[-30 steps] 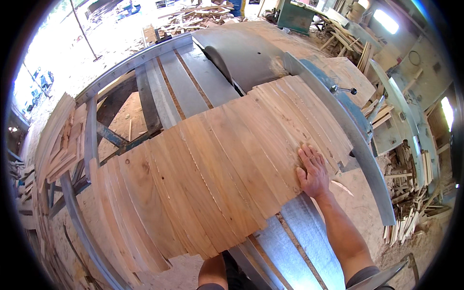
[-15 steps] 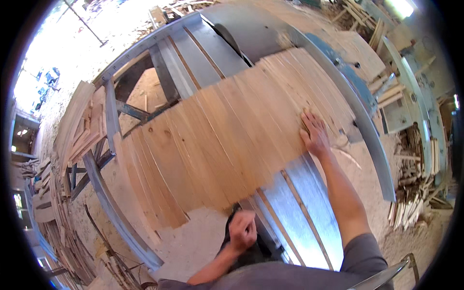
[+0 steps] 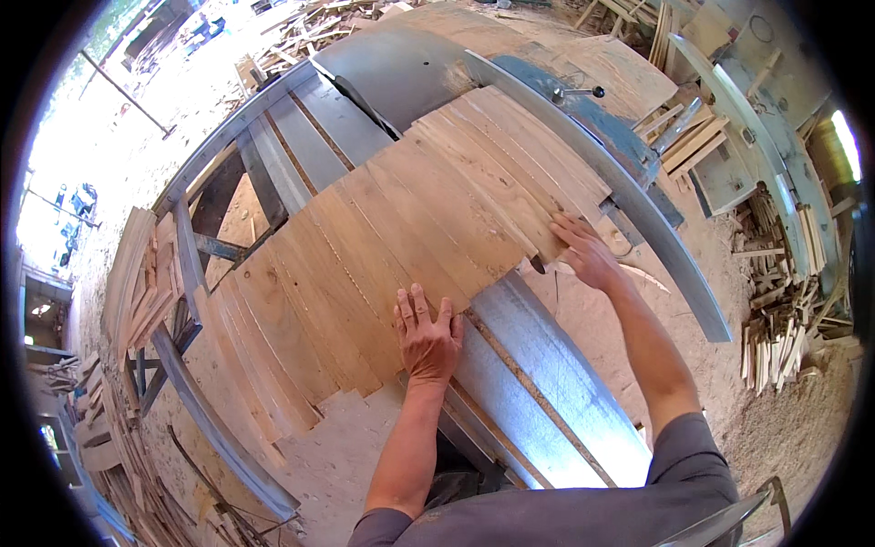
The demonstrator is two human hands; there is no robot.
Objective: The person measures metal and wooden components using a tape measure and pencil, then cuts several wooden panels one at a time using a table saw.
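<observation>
A wide wooden panel [image 3: 365, 246] of side-by-side boards with uneven ends lies across a grey metal saw table [image 3: 547, 374] with long slots. My left hand [image 3: 428, 342] rests palm down near the panel's near edge, fingers stretched out. My right hand [image 3: 586, 252] is at the near edge farther right, with its fingers extended over the board tops. Its thumb is close to the board end, and whether it reaches underneath cannot be made out. A dark spot shows at the board end beside it.
A long metal fence [image 3: 638, 219] curves along the right side of the panel, with a blue machine part [image 3: 565, 100] behind it. Stacked boards [image 3: 137, 273] stand at left. Wood offcuts [image 3: 770, 356] are heaped at right. Open frame bars [image 3: 223, 248] show beyond the panel.
My left hand, closed and raised beside the panel before, now lies spread on it. My right hand stays at the panel's near edge, its fingers closer together. The view has shifted.
</observation>
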